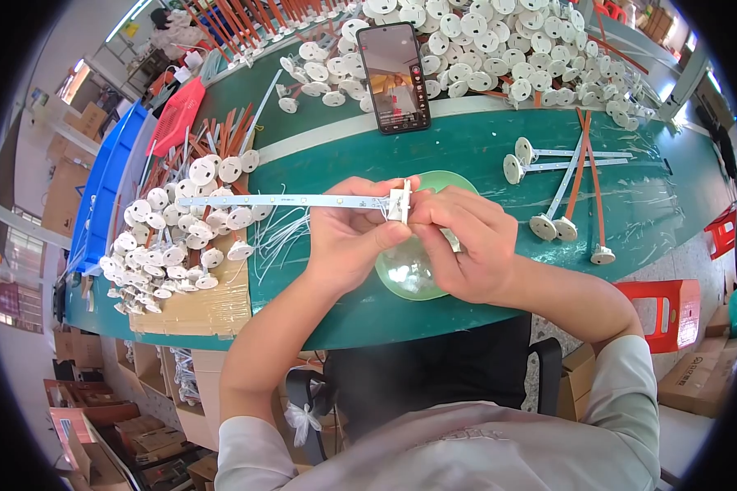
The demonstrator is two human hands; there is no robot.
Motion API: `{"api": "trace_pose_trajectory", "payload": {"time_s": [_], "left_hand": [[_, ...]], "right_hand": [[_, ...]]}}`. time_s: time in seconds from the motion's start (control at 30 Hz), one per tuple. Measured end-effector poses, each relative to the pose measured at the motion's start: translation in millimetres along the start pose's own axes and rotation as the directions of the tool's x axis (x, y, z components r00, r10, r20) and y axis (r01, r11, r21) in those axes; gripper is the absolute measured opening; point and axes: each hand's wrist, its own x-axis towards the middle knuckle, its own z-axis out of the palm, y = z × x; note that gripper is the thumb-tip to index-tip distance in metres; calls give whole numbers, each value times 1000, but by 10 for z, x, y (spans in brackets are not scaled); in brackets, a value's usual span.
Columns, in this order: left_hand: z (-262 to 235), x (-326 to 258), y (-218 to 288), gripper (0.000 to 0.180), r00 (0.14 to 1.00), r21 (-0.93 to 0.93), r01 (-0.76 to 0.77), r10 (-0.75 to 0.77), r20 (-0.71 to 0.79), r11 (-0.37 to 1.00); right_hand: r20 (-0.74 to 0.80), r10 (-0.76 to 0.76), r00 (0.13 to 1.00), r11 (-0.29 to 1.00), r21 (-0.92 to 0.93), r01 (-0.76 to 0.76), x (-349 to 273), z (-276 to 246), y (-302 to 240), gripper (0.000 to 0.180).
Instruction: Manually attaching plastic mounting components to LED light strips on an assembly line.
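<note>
My left hand (348, 237) grips the end of a long thin white light strip (303, 200) that runs out to the left, level over the green table (467, 147). My right hand (467, 241) pinches a small white clip-like end piece (400, 200) at the strip's right end, fingertips touching the left hand's. Both hands hover above a clear green round bowl (409, 270) near the table's front edge. White wires (278, 233) trail on the table just below the strip.
A pile of white round caps on strips (180, 229) lies at left, partly on cardboard (213, 307). Several more caps (483, 49) fill the back. A phone (394, 76) stands propped at the back centre. Finished strips (565, 180) lie at right. A red stool (671, 311) stands at right.
</note>
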Motion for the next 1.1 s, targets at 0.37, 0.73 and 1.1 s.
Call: {"api": "trace_pose_trajectory", "payload": {"time_s": [0.37,0.73,1.1], "left_hand": [[-56,73,115,37,995,23,-2,0,101,1000],[-59,28,32,34,999,71,-32,30,23,997],[-110,26,12,34,999,-17,37,-38,-10,999]], "right_hand": [[143,242,960,916,291,-275,-10,-82,64,11],[138,160,977,985,48,-168,-2,-57,22,4],[78,279,957,949,133,-287,0,-41,51,7]]}}
